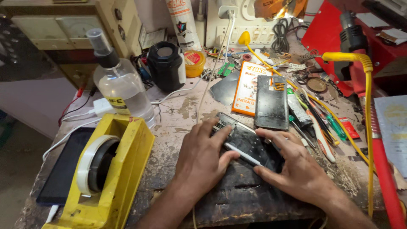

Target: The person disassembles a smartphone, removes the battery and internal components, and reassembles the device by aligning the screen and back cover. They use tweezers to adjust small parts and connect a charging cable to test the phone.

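Observation:
An opened smartphone [246, 140] lies tilted on the worn workbench [186, 108], its dark inner side facing up. My left hand [203, 157] grips its near-left edge, thumb pressed along the side and fingers on top. My right hand [292, 165] holds its right end, fingers curled over the edge. A detached dark back panel [271, 101] rests just beyond the phone, partly on an orange packet [246, 87].
A yellow tape dispenser [110, 169] stands at the near left with a dark tablet [63, 169] beside it. Behind are a clear spray bottle [121, 85] and a black jar [166, 65]. Screwdrivers and tools [316, 118] lie at right, beside a yellow hose [368, 127].

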